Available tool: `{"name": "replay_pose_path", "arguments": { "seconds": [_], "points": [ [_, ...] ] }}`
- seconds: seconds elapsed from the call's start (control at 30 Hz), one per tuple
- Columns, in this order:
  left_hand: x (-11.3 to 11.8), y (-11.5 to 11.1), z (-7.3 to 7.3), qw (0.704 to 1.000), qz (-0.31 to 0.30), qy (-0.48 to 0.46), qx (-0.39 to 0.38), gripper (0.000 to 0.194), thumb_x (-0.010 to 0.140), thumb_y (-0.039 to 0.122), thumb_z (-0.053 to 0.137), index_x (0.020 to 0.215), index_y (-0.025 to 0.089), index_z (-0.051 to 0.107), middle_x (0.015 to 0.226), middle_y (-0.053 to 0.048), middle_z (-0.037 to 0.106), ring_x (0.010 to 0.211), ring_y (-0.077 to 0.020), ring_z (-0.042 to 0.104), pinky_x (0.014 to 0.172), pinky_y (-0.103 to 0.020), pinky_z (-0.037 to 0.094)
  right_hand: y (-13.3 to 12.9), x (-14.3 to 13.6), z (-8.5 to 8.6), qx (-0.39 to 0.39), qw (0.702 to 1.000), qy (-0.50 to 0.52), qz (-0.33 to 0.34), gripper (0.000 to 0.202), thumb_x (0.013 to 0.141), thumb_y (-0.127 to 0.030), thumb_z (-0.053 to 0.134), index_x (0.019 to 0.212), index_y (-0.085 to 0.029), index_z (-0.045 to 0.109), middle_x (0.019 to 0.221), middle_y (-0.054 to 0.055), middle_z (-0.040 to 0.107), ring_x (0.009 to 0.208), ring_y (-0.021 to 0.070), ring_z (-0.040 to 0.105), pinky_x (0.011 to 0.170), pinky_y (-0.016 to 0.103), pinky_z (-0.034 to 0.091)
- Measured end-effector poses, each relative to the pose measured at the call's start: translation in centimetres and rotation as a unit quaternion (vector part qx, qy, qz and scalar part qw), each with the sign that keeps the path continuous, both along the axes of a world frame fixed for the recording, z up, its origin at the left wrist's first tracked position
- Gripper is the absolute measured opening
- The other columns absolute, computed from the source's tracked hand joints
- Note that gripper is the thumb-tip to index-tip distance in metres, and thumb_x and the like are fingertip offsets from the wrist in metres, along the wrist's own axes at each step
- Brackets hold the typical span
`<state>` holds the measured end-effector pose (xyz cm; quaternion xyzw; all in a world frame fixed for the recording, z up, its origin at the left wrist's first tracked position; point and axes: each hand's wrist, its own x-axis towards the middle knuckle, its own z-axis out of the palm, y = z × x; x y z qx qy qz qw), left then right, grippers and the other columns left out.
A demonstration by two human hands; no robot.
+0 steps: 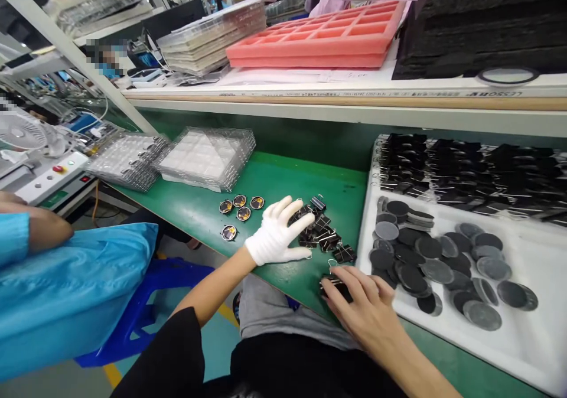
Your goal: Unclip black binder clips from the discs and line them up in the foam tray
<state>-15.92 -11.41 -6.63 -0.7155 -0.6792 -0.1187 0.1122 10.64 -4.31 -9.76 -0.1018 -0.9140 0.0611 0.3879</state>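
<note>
My left hand (281,232), in a white glove, is spread with its fingers apart at the left edge of a pile of black binder clips (325,230). Bare and curled, my right hand (361,297) grips a black clip (337,289) near the front edge of the green table (292,176). Several small round pieces with orange and black faces (243,213) lie left of the gloved hand. Part of the gripped clip is hidden under my right fingers.
On the right, a white tray (522,351) holds dark discs (436,271) and rows of black clips (460,167). Clear plastic trays (206,156) stand at the back left. Above runs a shelf (319,111) with a pink foam tray (310,52). A person in blue (66,292) is at left.
</note>
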Motion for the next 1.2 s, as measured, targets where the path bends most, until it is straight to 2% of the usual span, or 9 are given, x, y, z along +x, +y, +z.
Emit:
{"name": "replay_pose_path", "arguments": {
  "seconds": [0.17,0.27,0.33,0.43,0.67,0.83,1.0,1.1,1.2],
  "points": [
    [-4.9,-7.0,2.1,0.983,0.169,0.061,-0.026,0.086,0.075,0.076,0.072,0.148,0.032,0.06,0.161,-0.015,0.045,0.155,-0.0474,0.029,0.121,-0.059,0.028,-0.6,-2.1,-2.0,0.033,0.994,-0.073,-0.068,0.045,0.101,-0.009,0.052,0.136,-0.031,0.069,0.132,0.011,0.072,0.122,0.0256,0.061,0.104,0.046,0.028],
    [-8.1,-9.7,2.4,0.963,0.256,0.062,-0.063,0.103,0.068,0.072,0.081,0.155,0.027,0.052,0.17,-0.02,0.029,0.158,-0.0533,0.018,0.121,-0.064,0.027,-0.9,-2.2,-1.7,0.023,0.992,-0.084,-0.086,0.043,0.106,-0.03,0.055,0.149,-0.03,0.061,0.15,0.012,0.062,0.133,0.0269,0.056,0.111,0.047,0.022],
    [-9.4,-9.8,2.2,0.96,0.257,0.045,-0.098,0.108,0.068,0.068,0.083,0.16,0.026,0.046,0.174,-0.021,0.019,0.158,-0.0547,0.016,0.12,-0.064,0.029,-0.9,-2.2,-1.4,0.02,0.993,-0.092,-0.07,0.046,0.108,-0.04,0.052,0.153,-0.029,0.057,0.157,0.012,0.055,0.137,0.0276,0.053,0.115,0.049,0.018],
    [-9.9,-7.3,2.0,0.966,0.213,0.028,-0.141,0.095,0.077,0.067,0.076,0.16,0.033,0.046,0.175,-0.015,0.021,0.158,-0.0515,0.019,0.121,-0.063,0.029,-0.8,-2.1,-1.2,0.027,0.994,-0.09,-0.052,0.045,0.109,-0.035,0.052,0.154,-0.032,0.056,0.158,0.009,0.055,0.138,0.0259,0.053,0.118,0.049,0.015],
    [-8.7,2.9,1.5,0.984,0.115,0.025,-0.133,0.049,0.099,0.055,0.054,0.144,0.036,0.064,0.159,-0.006,0.051,0.153,-0.0375,0.034,0.12,-0.056,0.035,-0.6,-2.6,-1.2,0.037,0.998,-0.017,-0.052,0.035,0.1,-0.014,0.063,0.126,-0.033,0.075,0.122,-0.002,0.078,0.119,0.019,0.064,0.117,0.044,0.02],
    [-9.8,7.2,3.0,0.981,0.019,0.042,-0.191,0.058,0.095,0.058,0.061,0.149,0.035,0.057,0.164,-0.009,0.042,0.155,-0.0393,0.03,0.121,-0.062,0.032,-0.3,-2.8,-1.0,0.04,0.998,-0.022,-0.049,0.028,0.103,-0.017,0.057,0.12,-0.025,0.077,0.126,0.0,0.077,0.124,0.0187,0.061,0.113,0.041,0.025],
    [-12.6,9.6,7.1,0.961,0.006,0.005,-0.276,0.081,0.094,0.057,0.063,0.164,0.03,0.033,0.169,-0.011,0.027,0.153,-0.0368,0.033,0.121,-0.06,0.034,-0.2,-2.6,-0.7,0.059,0.996,-0.03,-0.063,0.034,0.099,-0.027,0.066,0.132,-0.033,0.073,0.13,0.0,0.076,0.128,0.0181,0.059,0.118,0.043,0.019],
    [-12.7,12.4,8.9,0.936,0.022,0.031,-0.351,0.086,0.09,0.057,0.067,0.164,0.03,0.032,0.168,-0.012,0.031,0.15,-0.0396,0.038,0.116,-0.061,0.038,-0.3,-2.1,-0.7,0.065,0.995,-0.034,-0.065,0.037,0.096,-0.028,0.068,0.132,-0.033,0.073,0.131,0.001,0.075,0.133,0.0183,0.057,0.122,0.043,0.014],
    [-11.4,15.1,8.6,0.924,0.032,0.081,-0.372,0.082,0.084,0.053,0.074,0.157,0.034,0.045,0.162,-0.01,0.042,0.149,-0.0399,0.041,0.117,-0.062,0.034,-0.5,-1.6,-1.0,0.078,0.995,-0.017,-0.061,0.034,0.094,-0.03,0.069,0.127,-0.033,0.075,0.131,0.0,0.075,0.142,0.0196,0.051,0.125,0.042,0.012]
  ]
}}
